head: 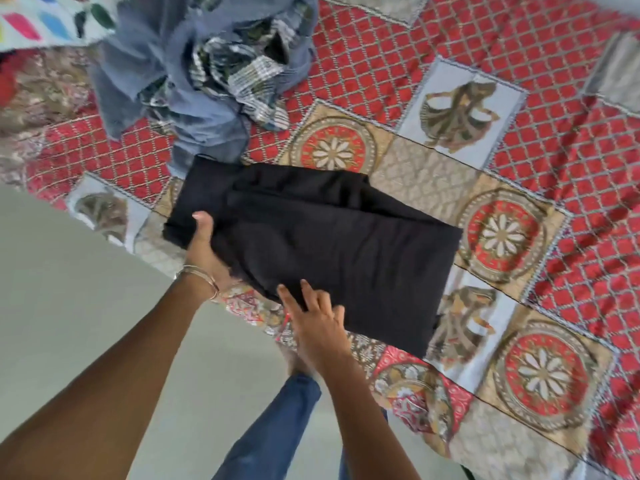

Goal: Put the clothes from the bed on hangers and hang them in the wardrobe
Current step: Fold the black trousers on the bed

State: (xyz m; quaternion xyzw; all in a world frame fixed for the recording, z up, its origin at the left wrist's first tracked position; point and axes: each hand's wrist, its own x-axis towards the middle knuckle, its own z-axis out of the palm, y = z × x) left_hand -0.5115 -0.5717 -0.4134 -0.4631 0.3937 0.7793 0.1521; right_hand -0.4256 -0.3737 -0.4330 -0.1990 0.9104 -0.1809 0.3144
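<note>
A black garment, folded into a rough oblong, lies on the bed near its edge, set at a slant across the red, patterned bedspread. Its cloth is plain and dark, with soft creases and one layer lapped over another along the far side. The left hand holds its near left corner, thumb on top. The right hand rests straight fingers on its near edge. Farther up the bed sits a heap of clothes: grey-blue cloth crumpled around a dark and white checked piece, just beyond the black garment's far left corner.
</note>
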